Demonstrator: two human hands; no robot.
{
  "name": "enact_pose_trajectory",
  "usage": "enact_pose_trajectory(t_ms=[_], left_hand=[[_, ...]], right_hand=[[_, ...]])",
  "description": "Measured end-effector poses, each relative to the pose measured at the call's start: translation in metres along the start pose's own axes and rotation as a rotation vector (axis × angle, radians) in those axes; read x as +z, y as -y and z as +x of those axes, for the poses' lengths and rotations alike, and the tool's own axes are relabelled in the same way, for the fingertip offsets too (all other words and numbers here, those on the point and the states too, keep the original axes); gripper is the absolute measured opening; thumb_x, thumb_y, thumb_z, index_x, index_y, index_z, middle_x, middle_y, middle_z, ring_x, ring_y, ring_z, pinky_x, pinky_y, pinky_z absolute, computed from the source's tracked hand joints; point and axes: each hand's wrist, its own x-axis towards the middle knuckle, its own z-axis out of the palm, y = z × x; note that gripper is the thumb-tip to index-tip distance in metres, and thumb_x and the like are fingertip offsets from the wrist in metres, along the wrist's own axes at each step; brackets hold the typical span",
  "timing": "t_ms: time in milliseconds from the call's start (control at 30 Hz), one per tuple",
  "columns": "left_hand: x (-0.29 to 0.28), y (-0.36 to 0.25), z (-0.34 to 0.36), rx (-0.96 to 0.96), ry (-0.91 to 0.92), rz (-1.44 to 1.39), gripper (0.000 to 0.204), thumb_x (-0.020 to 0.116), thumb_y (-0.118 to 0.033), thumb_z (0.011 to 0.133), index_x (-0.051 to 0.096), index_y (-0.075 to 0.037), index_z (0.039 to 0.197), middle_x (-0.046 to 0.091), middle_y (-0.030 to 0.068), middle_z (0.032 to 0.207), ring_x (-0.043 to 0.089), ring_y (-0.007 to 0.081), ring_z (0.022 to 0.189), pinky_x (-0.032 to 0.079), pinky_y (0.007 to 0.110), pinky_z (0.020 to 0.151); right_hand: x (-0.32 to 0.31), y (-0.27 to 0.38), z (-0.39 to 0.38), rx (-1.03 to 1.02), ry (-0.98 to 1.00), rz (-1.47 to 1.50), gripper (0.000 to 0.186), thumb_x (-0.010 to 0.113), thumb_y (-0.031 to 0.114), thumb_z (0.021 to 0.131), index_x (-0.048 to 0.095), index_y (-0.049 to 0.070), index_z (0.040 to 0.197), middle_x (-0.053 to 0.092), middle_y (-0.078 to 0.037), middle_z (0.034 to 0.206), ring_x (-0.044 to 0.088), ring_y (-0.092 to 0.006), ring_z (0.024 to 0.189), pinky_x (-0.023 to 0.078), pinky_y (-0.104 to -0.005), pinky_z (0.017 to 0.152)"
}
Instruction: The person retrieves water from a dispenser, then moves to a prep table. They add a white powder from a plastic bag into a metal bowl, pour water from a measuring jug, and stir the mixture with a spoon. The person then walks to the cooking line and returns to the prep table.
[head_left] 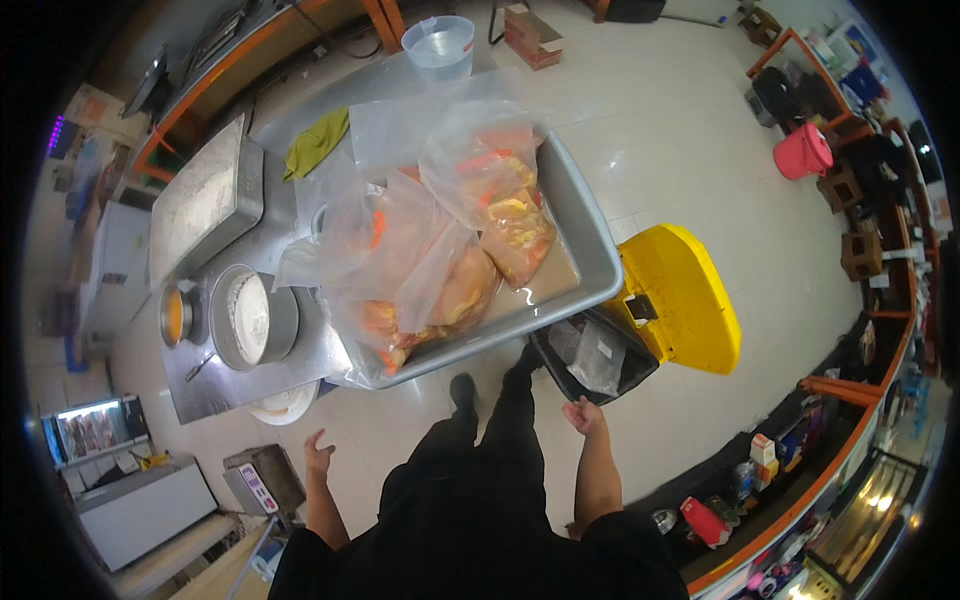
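Observation:
My left hand (319, 450) hangs below the front left of the steel table (200, 385), fingers apart and holding nothing. My right hand (583, 415) is beside a black-lined bin (560, 365) with a raised yellow lid (690, 290), empty-handed with fingers loosely parted. On the table, a big grey tub (600, 250) holds several clear bags of orange marinated meat (515, 240) in cloudy liquid. To its left are a tray of white powder (200, 200), a round pan of powder (250, 315) and a small bowl of orange liquid (178, 315). A green cloth (315, 145) lies behind them.
A clear water bucket (437, 50) stands at the back, near a cardboard box (530, 35). A pink bucket (800, 152) and orange-framed shelves (840, 390) line the right. A grey container (262, 475) and a white chest unit (145, 515) are at lower left.

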Motion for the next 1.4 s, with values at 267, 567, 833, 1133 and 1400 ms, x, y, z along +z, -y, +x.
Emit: enact_pose_trajectory(t_ms=[267,567,833,1133,1400], left_hand=[[0.018,-0.017,-0.044,-0.154,-0.261,-0.220,0.045,0.068,0.002,0.081,0.060,-0.003,0.125,0.065,0.0195,0.117,0.068,0.0310,0.100,0.057,0.038,0.079],[0.022,0.111,-0.098,-0.591,-0.244,-0.823,0.039,0.063,-0.011,0.087,0.060,-0.003,0.125,0.068,0.0145,0.106,0.069,0.0235,0.098,0.055,0.038,0.075],[-0.015,0.239,-0.127,-0.675,-0.556,-1.091,0.033,0.061,-0.023,0.094,0.062,-0.007,0.122,0.068,0.0105,0.104,0.069,0.0198,0.081,0.046,0.027,0.057],[-0.061,0.235,-0.140,-0.736,-0.599,-1.232,0.026,0.056,-0.026,0.098,0.063,-0.010,0.117,0.064,0.0042,0.093,0.058,0.0116,0.066,0.043,0.023,0.053],[-0.024,0.226,-0.240,-1.303,-1.061,-1.546,0.030,0.055,-0.034,0.096,0.060,-0.017,0.120,0.063,0.0024,0.102,0.060,0.0170,0.086,0.049,0.032,0.070]], right_hand=[[0.100,0.041,-0.022,-0.272,0.107,-0.831,0.021,0.052,0.007,0.091,0.065,0.001,0.107,0.067,-0.008,0.082,0.061,-0.0143,0.063,0.053,-0.0290,0.057],[0.210,-0.030,-0.066,-0.386,0.705,-1.515,0.032,0.044,0.000,0.085,0.070,0.007,0.102,0.069,-0.002,0.086,0.061,-0.0102,0.071,0.049,-0.0245,0.062],[0.464,-0.242,-0.273,-0.645,1.243,-1.443,0.024,0.058,0.020,0.097,0.068,0.001,0.109,0.070,-0.007,0.095,0.064,-0.0138,0.083,0.051,-0.0277,0.075],[0.788,-0.470,-0.296,-1.558,1.383,-1.475,0.035,0.053,0.009,0.089,0.059,0.002,0.122,0.059,-0.021,0.124,0.059,-0.0358,0.111,0.046,-0.0446,0.096],[0.874,-0.527,-0.234,-1.781,1.065,-2.054,0.035,0.058,0.009,0.085,0.054,0.005,0.119,0.058,-0.018,0.110,0.058,-0.0359,0.107,0.047,-0.0494,0.089]])
